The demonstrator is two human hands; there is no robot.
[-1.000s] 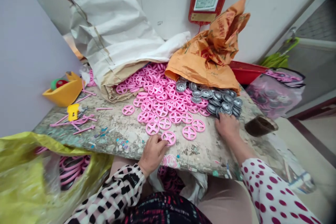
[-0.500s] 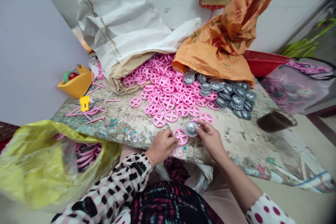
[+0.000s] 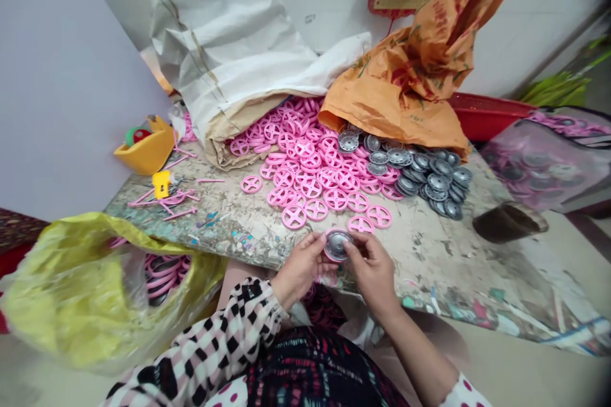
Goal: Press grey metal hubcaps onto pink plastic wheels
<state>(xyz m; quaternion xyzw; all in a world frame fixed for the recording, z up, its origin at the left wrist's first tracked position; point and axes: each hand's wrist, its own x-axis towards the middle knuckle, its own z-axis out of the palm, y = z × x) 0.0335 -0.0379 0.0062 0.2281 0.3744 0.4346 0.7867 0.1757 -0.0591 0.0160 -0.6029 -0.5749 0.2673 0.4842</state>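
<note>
Both hands have closed in on each other since the earlier view, and the grey hub [image 3: 338, 245] now sits inside the rim of a pink wheel [image 3: 326, 245], with the pair held over the near edge of the desk [image 3: 443, 267]. The left hand [image 3: 300, 269] cups the wheel from its side, and the right hand [image 3: 373, 273] pinches the hub from the other, so both are clamped on the same piece. The hub's face is smooth and shiny, with a thin band of pink showing around it. Whether it is fully seated cannot be told from here, as fingers hide part of the join.

A hub sitting askew could spring out under uneven pressure, and a slip here could drop the piece off the edge toward the person's lap or the yellow plastic bag [image 3: 81, 286]. The loose pink wheels [image 3: 361, 224] lie just beyond the fingers, where a careless knuckle could nudge them. The heap of grey hubs [image 3: 439, 182] lies farther off.
</note>
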